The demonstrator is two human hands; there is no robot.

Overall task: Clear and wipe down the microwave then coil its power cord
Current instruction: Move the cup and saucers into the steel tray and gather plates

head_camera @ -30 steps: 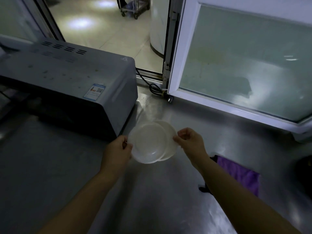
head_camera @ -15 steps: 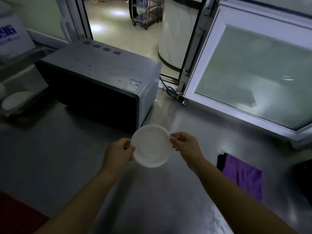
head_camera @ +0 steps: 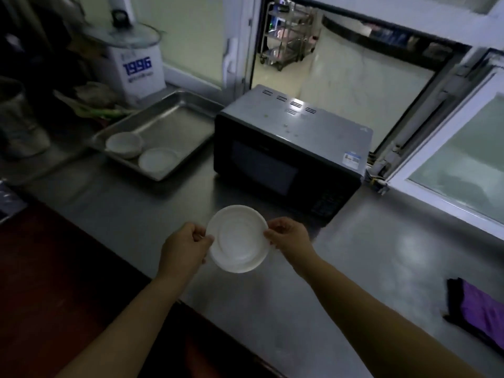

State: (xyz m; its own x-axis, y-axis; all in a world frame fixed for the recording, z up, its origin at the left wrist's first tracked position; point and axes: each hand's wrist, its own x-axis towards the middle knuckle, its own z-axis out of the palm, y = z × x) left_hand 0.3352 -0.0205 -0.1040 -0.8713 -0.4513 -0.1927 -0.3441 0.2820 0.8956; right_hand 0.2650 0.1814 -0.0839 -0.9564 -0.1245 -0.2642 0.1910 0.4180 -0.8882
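A white plate (head_camera: 238,238) is held above the steel counter (head_camera: 354,268), just in front of the microwave. My left hand (head_camera: 185,248) grips its left rim and my right hand (head_camera: 289,236) pinches its right rim. The dark grey microwave (head_camera: 289,148) stands on the counter with its door closed. A bit of its black power cord (head_camera: 375,178) shows behind its right rear corner, by the window frame. A purple cloth (head_camera: 480,312) lies on the counter at the far right.
A steel tray (head_camera: 174,118) left of the microwave holds a white bowl (head_camera: 124,143) and a white dish (head_camera: 158,160). Behind it stands a white container (head_camera: 136,72) with a glass lid. A white-framed window panel (head_camera: 447,165) stands open at the right.
The view has swung left and up, bringing the tray and the container into sight. Both hands moved left in front of the microwave, and the two overlapping plates now look like one.
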